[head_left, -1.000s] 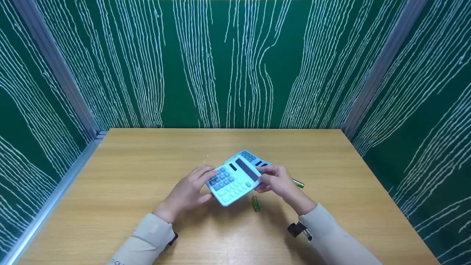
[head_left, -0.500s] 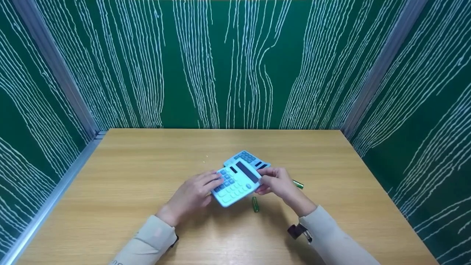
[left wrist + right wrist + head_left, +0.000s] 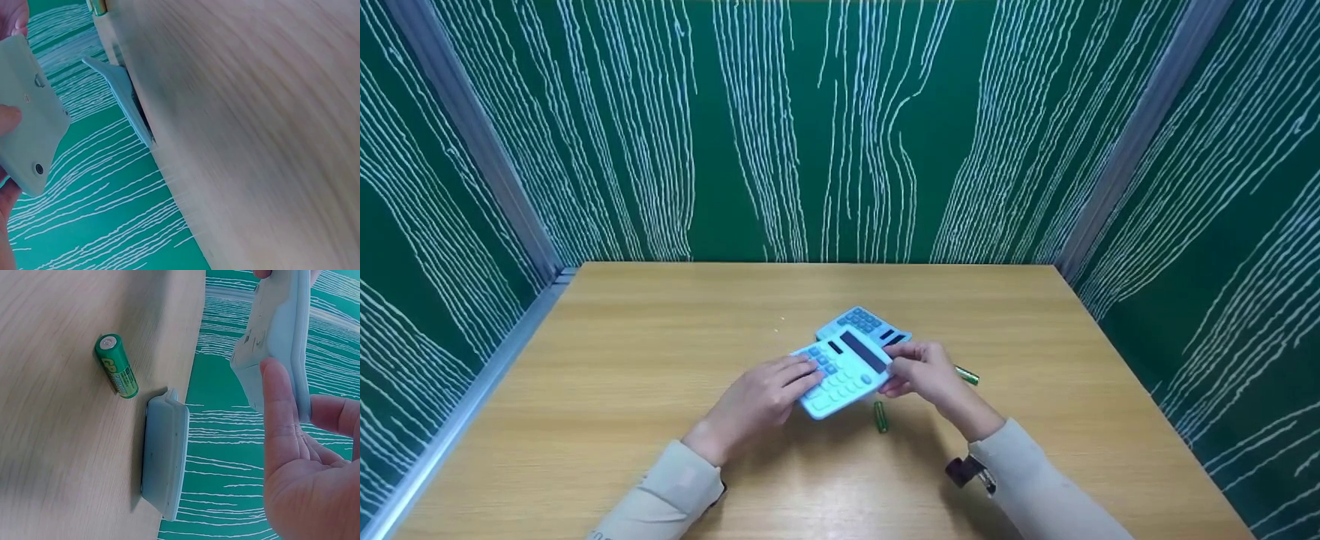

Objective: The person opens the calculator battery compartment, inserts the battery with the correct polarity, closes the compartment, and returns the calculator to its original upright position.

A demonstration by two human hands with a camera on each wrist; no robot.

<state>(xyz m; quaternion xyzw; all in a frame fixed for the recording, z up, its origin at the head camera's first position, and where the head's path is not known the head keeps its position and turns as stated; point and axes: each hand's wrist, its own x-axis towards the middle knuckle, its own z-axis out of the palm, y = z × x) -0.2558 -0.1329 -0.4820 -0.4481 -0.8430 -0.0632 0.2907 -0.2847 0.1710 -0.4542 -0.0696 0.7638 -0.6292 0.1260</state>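
A light-blue calculator (image 3: 840, 379) is held tilted above the table, keys and dark display facing up. My left hand (image 3: 761, 397) grips its lower left side, fingers over the keys and, in the left wrist view, the thumb (image 3: 8, 119) against its back. The right hand (image 3: 926, 379) pinches the edge by the display between thumb and fingers. Behind it on the table lies a second light-blue calculator (image 3: 859, 319), partly covered by the held one. A green battery (image 3: 880, 417) lies below the right hand; another green battery (image 3: 968, 375) shows just beyond the right wrist.
The wooden table (image 3: 660, 330) has a few tiny white specks (image 3: 780, 322) left of the calculators. Green walls (image 3: 840, 135) with white wavy lines stand behind and at both sides. A metal rail (image 3: 472, 412) runs along the left edge.
My left hand has slid up and right, its fingers reaching farther over the keys. The held calculator has shifted very slightly; the right hand stays in place.
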